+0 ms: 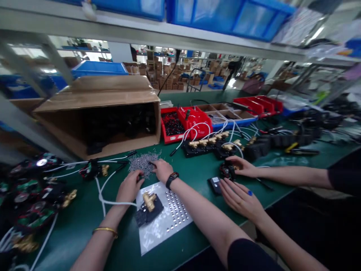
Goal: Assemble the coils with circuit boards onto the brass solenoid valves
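Note:
My left hand (130,186) rests at the near edge of a pile of small metal pins (143,162), fingers curled down toward the green table; what they pinch is too small to make out. My right hand (163,170), with a black watch on the wrist, reaches into the same pile with fingers bent. Just below both hands lies a white sheet (158,226) holding rows of small silver discs (175,210) and a black valve with a brass fitting (148,207).
A co-worker's two hands (241,167) (241,199) work at the right on a small black part (228,170). An open cardboard box (97,116) lies on its side behind. Red bins (186,122), a row of brass-fitted valves (210,145), white tubes and coils (31,195) surround the spot.

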Demonstrator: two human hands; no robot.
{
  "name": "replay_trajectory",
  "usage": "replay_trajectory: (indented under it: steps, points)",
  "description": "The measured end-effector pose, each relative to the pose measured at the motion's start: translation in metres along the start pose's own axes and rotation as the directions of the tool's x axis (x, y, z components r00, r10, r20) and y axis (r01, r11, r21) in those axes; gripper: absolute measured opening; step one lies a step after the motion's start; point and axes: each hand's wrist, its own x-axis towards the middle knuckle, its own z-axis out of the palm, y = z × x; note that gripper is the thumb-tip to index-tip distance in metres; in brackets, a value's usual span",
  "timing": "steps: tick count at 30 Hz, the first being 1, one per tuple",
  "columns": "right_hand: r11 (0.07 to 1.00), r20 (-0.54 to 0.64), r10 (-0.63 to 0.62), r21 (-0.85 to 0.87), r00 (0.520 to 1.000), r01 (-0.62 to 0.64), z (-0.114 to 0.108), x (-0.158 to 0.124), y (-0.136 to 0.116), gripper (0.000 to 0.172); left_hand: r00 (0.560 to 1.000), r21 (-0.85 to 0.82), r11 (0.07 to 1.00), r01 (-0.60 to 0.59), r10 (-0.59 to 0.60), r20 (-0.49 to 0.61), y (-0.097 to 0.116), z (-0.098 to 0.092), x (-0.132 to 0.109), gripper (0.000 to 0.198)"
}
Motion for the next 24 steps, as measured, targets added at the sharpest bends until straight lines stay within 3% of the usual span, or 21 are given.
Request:
replay_trajectory:
  steps: [2, 5, 7, 11, 15, 19, 24]
  points:
    - [0.999, 0.015, 0.021, -0.029, 1.0, -0.021, 0.004, 0.0, -0.001, 0.016, 0.998, 0.184, 0.982, -0.046, 0.037, 0.052, 0.0, 0.002, 0.006, 0.007]
    - [0.999, 0.029, 0.017, -0.034, 0.999, -0.016, 0.008, -0.001, -0.002, 0.021, 0.991, 0.486, 0.868, -0.106, 0.05, 0.126, -0.003, 0.004, 0.009, 0.005]
    - [1.0, 0.034, 0.003, -0.011, 0.999, -0.002, 0.007, -0.001, -0.001, 0.022, 0.991, 0.504, 0.855, -0.123, 0.076, 0.113, -0.007, 0.004, 0.009, 0.007]
    - [0.996, 0.007, -0.008, 0.087, 1.0, 0.007, 0.0, -0.002, 0.0, 0.02, 0.991, 0.325, 0.937, -0.129, 0.135, 0.002, -0.011, 0.005, 0.008, 0.009]
    - [0.959, -0.054, -0.011, 0.281, 0.998, 0.026, -0.015, -0.02, 0.004, 0.011, 0.989, 0.147, 0.984, -0.096, 0.111, -0.095, -0.009, 0.003, 0.004, 0.01]
    - [0.853, -0.042, -0.005, 0.521, 0.999, 0.026, -0.021, -0.057, 0.02, 0.015, 0.976, -0.109, 0.994, 0.028, -0.051, -0.212, -0.014, -0.004, -0.015, 0.007]
    - [0.715, 0.023, 0.063, 0.697, 0.998, -0.061, -0.005, -0.09, 0.043, 0.021, 0.936, -0.427, 0.888, 0.173, -0.283, -0.21, -0.022, -0.006, -0.067, 0.04]
